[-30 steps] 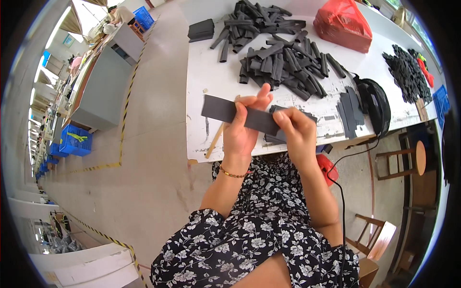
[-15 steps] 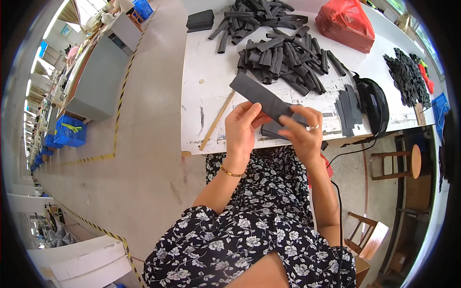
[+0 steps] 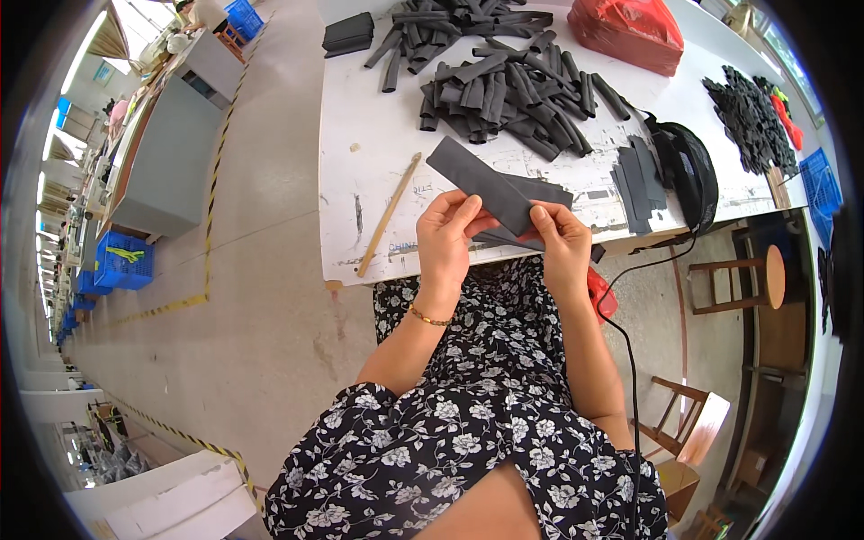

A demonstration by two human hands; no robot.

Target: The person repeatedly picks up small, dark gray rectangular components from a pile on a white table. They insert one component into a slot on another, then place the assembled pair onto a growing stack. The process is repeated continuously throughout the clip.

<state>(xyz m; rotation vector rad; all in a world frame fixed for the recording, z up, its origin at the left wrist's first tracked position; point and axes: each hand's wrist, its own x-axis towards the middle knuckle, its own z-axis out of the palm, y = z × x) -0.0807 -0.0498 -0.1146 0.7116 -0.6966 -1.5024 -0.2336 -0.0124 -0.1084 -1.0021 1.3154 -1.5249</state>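
A flat black fabric strip is held up slantwise between both hands, above the table's near edge. My left hand pinches its lower side near the middle, thumb on top. At the strip's right end, my right hand grips it between thumb and fingers. Under and behind it lie more black strips, partly hidden by the held one and my hands. To the left of my left hand, a thin wooden stick lies on the white table.
Rolled black fabric tubes form piles farther back. A flat black stack lies at the far left, a red plastic bag at the back. Rightward are loose strips, a black mesh bag with a cable, and a dark scrap heap.
My right hand, fingers raised over the strip before, now pinches its right end. My left hand keeps its hold. The whole view has shifted slightly, with the table moving left and up.
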